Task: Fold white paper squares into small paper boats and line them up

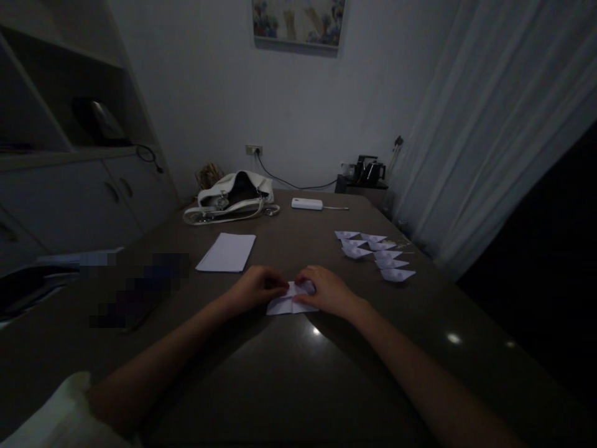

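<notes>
- Dim light falls on a pale wall (298, 118), a curtain (508, 124) at right and a dark, glossy tabletop (298, 379).
- Near the middle of the tabletop lies the creased paper (291, 307), between the left hand (254, 287) and the right hand (332, 292).
- Left fingers are drawn together and look clamped on the paper's upper left part. Right thumb and forefinger stand apart, both touching its right part; whether they pinch it, I cannot tell.
- By its look, the paper should be very light and thin, able to keep a crease yet easy to crumple or tear. It may slide on the gloss. A gentle hold at both sides, close to the folds, would suit it.
- Room to move is best toward the person, between the forearms, and straight ahead, short of the bag (228, 183) and the white device (306, 203).
- Sideways is tighter: the sheets (227, 252) lie just beyond the left hand, while the boats (395, 274) stand ahead and to the right, near the tabletop's right edge.
</notes>
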`<state>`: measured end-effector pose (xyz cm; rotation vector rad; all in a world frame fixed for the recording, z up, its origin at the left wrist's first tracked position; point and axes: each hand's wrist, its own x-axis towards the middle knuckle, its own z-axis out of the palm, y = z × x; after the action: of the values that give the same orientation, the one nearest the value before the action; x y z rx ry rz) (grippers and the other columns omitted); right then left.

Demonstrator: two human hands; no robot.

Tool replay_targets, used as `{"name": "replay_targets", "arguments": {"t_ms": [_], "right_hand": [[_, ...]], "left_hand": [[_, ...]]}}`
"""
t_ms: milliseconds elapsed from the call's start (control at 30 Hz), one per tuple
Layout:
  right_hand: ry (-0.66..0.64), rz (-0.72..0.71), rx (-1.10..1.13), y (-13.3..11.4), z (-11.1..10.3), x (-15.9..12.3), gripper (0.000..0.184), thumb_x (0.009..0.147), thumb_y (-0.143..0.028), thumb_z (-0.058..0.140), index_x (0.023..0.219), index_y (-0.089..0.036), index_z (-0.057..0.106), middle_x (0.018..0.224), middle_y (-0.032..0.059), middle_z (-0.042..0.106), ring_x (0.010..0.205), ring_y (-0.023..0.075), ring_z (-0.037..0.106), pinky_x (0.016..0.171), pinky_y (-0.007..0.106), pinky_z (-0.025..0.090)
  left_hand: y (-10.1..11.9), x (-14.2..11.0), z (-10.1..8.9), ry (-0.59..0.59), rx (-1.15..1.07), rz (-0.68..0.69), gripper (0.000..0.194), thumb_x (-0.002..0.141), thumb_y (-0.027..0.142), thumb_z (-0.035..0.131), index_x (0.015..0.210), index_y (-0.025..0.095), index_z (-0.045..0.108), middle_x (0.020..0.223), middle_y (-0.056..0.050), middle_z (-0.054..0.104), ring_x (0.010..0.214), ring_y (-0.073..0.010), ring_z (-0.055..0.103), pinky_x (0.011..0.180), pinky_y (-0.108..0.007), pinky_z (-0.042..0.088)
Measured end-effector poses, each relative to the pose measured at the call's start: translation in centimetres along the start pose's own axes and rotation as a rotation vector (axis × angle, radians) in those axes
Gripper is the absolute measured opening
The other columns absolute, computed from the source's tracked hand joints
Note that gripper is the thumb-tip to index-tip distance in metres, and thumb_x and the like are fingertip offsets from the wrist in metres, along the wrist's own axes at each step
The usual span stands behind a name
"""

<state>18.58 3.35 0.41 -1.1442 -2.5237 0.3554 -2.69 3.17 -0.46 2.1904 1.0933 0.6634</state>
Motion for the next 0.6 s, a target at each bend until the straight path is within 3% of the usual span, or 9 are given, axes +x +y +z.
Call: {"name": "replay_targets", "arguments": {"t_ms": [167, 300, 600], "right_hand": [[0.008, -0.013, 0.013, 0.3, 0.3, 0.0, 0.033, 0.074, -0.037, 0.069, 0.101, -0.019, 0.064, 0.096, 0.007, 0.062, 0.089, 0.019, 0.057, 0.073, 0.028, 0.041], [0.013, -0.02, 0.003, 0.4, 0.3, 0.0, 0.032, 0.075, -0.037, 0.068, 0.101, -0.019, 0.065, 0.097, 0.0069, 0.062, 0.09, 0.0197, 0.057, 0.074, 0.028, 0.041], [-0.013, -0.031, -0.032, 0.2, 0.2, 0.0, 0.03, 0.077, -0.037, 0.066, 0.101, -0.019, 0.064, 0.095, 0.0064, 0.059, 0.088, 0.0183, 0.056, 0.073, 0.027, 0.04]], "left_hand": [[-0.1, 0.0, 0.1, 0.065, 0.056, -0.103, 0.03, 0.072, 0.035, 0.066, 0.092, 0.012, 0.068, 0.082, -0.006, 0.068, 0.073, -0.0188, 0.063, 0.065, -0.026, 0.047], [0.6, -0.2, 0.0, 0.036, 0.125, -0.098, 0.036, 0.073, 0.043, 0.066, 0.094, 0.013, 0.068, 0.079, -0.006, 0.068, 0.07, -0.0184, 0.062, 0.061, -0.025, 0.045], [1.8, -0.5, 0.0, -0.008, 0.315, 0.106, 0.021, 0.082, 0.016, 0.054, 0.097, 0.016, 0.069, 0.091, -0.008, 0.067, 0.076, -0.0152, 0.061, 0.067, -0.022, 0.044]]}}
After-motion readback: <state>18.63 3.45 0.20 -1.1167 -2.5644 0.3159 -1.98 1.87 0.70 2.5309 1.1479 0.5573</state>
